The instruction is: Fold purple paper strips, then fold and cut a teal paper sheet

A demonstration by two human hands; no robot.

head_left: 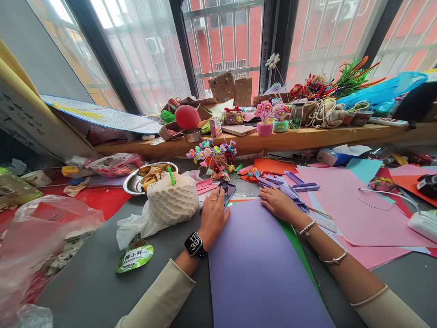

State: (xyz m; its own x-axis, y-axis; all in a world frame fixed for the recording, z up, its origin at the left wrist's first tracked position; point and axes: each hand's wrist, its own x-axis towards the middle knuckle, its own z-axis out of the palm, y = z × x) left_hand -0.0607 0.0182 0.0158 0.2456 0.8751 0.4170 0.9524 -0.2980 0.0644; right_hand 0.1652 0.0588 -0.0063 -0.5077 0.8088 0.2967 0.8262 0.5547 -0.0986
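A large purple sheet of paper (261, 264) lies in front of me on the grey table, with a green sheet (295, 241) showing under its right edge. My left hand (214, 217) rests flat at the sheet's far left edge, fingers stretched over a dark phone (229, 189). At the far right corner, my right hand (282, 206) lies on the paper with fingers extended. Its fingertips are close to a pile of folded purple paper strips (305, 187). A coconut in white netting (174, 200) with a green straw stands left of my left hand.
A metal bowl with peels (129, 184) sits behind the coconut. Pink sheets (368, 205) and a white power strip (423, 225) lie at right. On the left are a plastic bag (51, 228) and a green label (134, 258). Craft flowers (213, 157) stand before the cluttered wooden sill (307, 139).
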